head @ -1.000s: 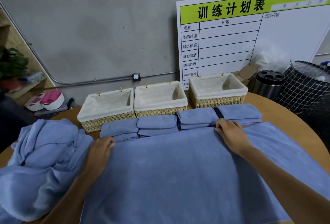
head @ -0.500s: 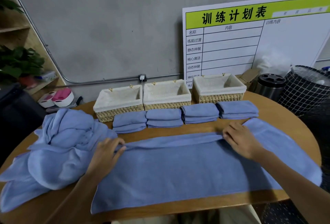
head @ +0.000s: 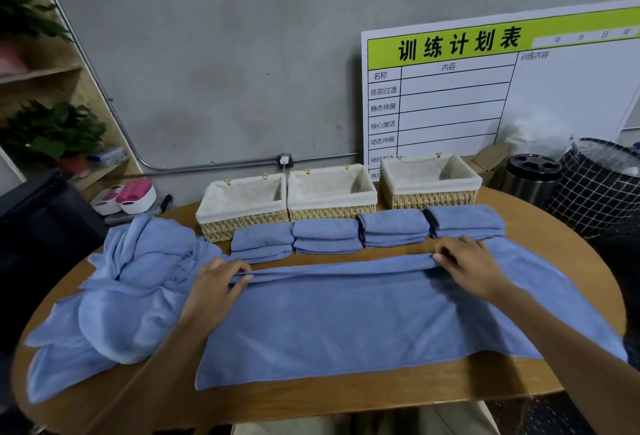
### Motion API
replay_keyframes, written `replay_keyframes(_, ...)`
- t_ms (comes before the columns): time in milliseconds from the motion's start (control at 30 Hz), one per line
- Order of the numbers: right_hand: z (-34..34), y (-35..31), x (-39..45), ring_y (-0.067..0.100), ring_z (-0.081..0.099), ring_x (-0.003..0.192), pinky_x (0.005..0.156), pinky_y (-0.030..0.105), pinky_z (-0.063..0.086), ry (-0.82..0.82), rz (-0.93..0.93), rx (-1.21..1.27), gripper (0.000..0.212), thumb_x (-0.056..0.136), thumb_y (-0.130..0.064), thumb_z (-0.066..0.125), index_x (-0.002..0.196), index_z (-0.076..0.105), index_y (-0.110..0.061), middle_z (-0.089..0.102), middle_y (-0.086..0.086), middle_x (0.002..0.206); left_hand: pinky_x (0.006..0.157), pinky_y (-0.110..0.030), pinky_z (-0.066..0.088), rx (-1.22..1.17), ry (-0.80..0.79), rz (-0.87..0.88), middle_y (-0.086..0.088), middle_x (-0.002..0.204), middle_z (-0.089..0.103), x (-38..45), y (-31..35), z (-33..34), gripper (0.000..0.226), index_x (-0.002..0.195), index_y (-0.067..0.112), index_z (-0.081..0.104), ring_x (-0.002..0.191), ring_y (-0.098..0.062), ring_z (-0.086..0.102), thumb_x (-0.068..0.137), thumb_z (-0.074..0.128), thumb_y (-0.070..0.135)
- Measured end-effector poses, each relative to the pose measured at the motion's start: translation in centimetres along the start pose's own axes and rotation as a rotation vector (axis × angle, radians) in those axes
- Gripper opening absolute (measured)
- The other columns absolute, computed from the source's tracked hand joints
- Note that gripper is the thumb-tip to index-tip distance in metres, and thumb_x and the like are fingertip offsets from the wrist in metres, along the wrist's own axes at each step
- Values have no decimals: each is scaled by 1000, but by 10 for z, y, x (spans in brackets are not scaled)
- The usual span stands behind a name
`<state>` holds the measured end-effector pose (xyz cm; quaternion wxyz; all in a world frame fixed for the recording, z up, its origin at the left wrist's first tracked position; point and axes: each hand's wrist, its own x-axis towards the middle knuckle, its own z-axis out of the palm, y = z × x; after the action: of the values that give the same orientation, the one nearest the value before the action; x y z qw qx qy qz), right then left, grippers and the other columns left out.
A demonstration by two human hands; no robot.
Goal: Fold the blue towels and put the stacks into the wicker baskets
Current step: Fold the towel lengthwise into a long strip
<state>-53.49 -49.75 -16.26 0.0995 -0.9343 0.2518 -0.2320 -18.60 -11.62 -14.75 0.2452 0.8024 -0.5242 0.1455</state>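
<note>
Nearest, a towel (head: 363,313) lies lengthwise across the table (head: 311,400), its near hem short of the table edge, probably so nothing hangs off while folding. Left hand (head: 216,287) at 9 o'clock of the towel and right hand (head: 467,270) at 1 o'clock each pinch the far edge, raising a taut ridge between them; likely spaced wide to keep the fold line straight. Heap (head: 114,289) of unfolded towels sits at 9 o'clock, within left reach. Past the ridge, four folded stacks (head: 325,235) run in a row, staged just before three lined baskets (head: 330,192) at 12 o'clock, all showing only liner inside. Board (head: 485,88) on the wall at 1 o'clock reads 训练计划表, with 名称, 内容, 训练内容 and rows 练前过渡, 静态伸展, 核心激活, 动态伸展; lower row part hidden.
</note>
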Motion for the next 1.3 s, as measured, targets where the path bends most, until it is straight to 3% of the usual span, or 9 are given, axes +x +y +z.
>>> replay_keyframes(200, -21, -5, -30, 17, 51, 81, 73, 35, 31, -59, -80, -10, 12, 98, -24, 57, 90, 51, -32, 57, -13, 80, 65, -28, 31, 23, -2, 38, 19, 75, 39, -45, 18, -13, 30, 95, 27, 66, 72, -10, 43, 94, 46, 49)
replay_keyframes(333, -10, -9, -68, 16, 52, 91, 79, 36, 37, -138, -149, -50, 4, 97, -34, 60, 96, 56, -33, 59, -14, 92, 64, -35, 46, 7, -68, 43, 18, 81, 57, -80, 28, -1, 32, 93, 25, 65, 78, -15, 56, 93, 45, 50)
replay_keyframes(467, 0, -9, -86, 14, 50, 89, 77, 32, 33, -51, -136, -64, 10, 95, -40, 60, 95, 60, -29, 58, -13, 97, 69, -32, 48, -43, -45, -2, 23, 88, 62, -91, 28, 4, 25, 94, 29, 66, 83, -8, 54, 94, 49, 47)
replay_keyframes(533, -3, -10, -84, 14, 52, 84, 75, 32, 32, 25, -127, -15, 8, 94, -36, 61, 90, 59, -30, 58, -15, 91, 68, -26, 42, -38, -43, -9, 21, 85, 60, -86, 29, -1, 5, 93, 32, 64, 81, -4, 49, 95, 62, 35)
replay_keyframes(667, -14, -12, -84, 9, 49, 76, 68, 34, 36, 176, -162, 76, 9, 96, -34, 60, 90, 54, -33, 55, -18, 84, 67, -19, 33, -53, 34, -39, 20, 79, 46, -86, 36, -12, 9, 95, 22, 68, 75, -1, 43, 91, 72, 15)
replay_keyframes(867, -13, -12, -129, 11, 54, 79, 73, 32, 33, 164, -222, -2, 27, 94, -48, 46, 90, 62, -27, 59, -16, 87, 66, -22, 36, -81, -72, 15, 8, 80, 50, -119, 34, -10, 18, 101, 29, 70, 76, -3, 48, 92, 61, 43)
replay_keyframes(1167, -23, -23, -133, 15, 61, 78, 75, 35, 36, 254, -194, -65, 27, 94, -47, 50, 87, 66, -26, 60, -14, 85, 81, -18, 48, -151, -141, -38, 24, 115, 70, -134, 39, -14, 15, 97, 34, 73, 104, 6, 54, 88, 77, 23)
replay_keyframes(1233, -25, -18, -139, 14, 61, 77, 74, 34, 35, 254, -210, -71, 35, 94, -54, 44, 86, 66, -27, 60, -14, 86, 81, -22, 52, -103, -123, -4, 28, 117, 68, -137, 36, -16, 8, 97, 35, 74, 106, 8, 54, 89, 74, 36)
replay_keyframes(1300, -23, -13, -146, 12, 61, 76, 75, 33, 33, 235, -224, -90, 44, 94, -61, 39, 85, 68, -28, 61, -15, 86, 80, -22, 53, -90, -121, 23, 31, 117, 66, -137, 33, -18, 24, 98, 36, 75, 107, 9, 54, 89, 60, 54)
